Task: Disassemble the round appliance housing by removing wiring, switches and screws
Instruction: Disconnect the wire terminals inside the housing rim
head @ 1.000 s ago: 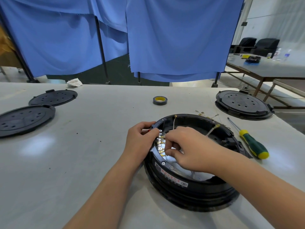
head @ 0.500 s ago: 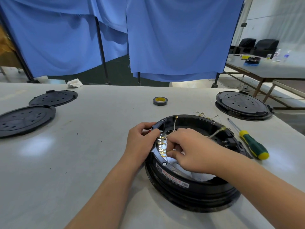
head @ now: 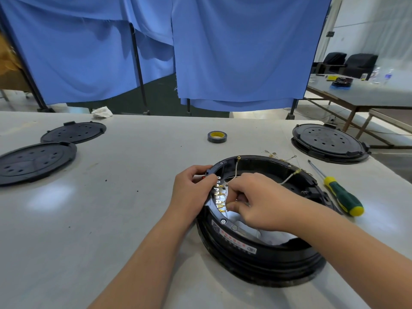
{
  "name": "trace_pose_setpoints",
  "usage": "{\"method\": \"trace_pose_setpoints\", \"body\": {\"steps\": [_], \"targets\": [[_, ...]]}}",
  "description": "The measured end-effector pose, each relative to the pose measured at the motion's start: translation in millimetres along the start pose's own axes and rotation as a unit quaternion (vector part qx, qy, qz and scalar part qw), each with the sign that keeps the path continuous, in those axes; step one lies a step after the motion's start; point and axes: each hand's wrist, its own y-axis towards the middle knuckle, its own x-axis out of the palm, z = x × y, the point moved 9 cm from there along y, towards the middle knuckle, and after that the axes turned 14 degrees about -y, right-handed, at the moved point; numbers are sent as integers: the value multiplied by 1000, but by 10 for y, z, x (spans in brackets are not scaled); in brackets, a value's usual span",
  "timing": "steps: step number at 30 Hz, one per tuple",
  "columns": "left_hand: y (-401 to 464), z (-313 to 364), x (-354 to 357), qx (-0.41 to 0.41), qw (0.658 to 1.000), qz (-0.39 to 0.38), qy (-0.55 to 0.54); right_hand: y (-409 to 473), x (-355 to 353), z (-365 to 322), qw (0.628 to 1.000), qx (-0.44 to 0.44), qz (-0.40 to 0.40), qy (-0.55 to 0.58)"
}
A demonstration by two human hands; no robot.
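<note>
Glossy black round housing (head: 263,253) sits on the smooth grey table (head: 100,219). The left hand (head: 191,192) curls over its rim at the switch block; just inside, the right hand (head: 256,201) pinches a pale wire (head: 233,177) beside brass terminals (head: 219,197).

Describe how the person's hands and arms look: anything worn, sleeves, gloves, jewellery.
Both hands are bare: no gloves on the left hand or the right hand. No rings, watch or wristband show. Both forearms are uncovered as far as the picture's edge, so no sleeve is in view. Nails look short and plain.
</note>
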Motion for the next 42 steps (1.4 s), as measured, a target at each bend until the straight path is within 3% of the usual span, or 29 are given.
{"method": "trace_pose_setpoints", "body": {"steps": [18, 25, 32, 36, 42], "targets": [[5, -49, -33, -13, 1000, 10, -2, -139, -107, 222, 998, 49, 25, 27], [-20, -29, -24, -20, 1000, 7, -4, -242, -452, 369, 977, 86, 134, 145], [1, -56, -35, -25, 1000, 2, 8, -309, -1017, 731, 916, 128, 235, 299], [24, -52, -48, -25, 1000, -5, 18, -282, -1191, 1077, 922, 170, 248, 245], [27, -43, -63, -32, 999, 3, 17, -59, -852, 1682, 957, 229, 158, 88]]}}
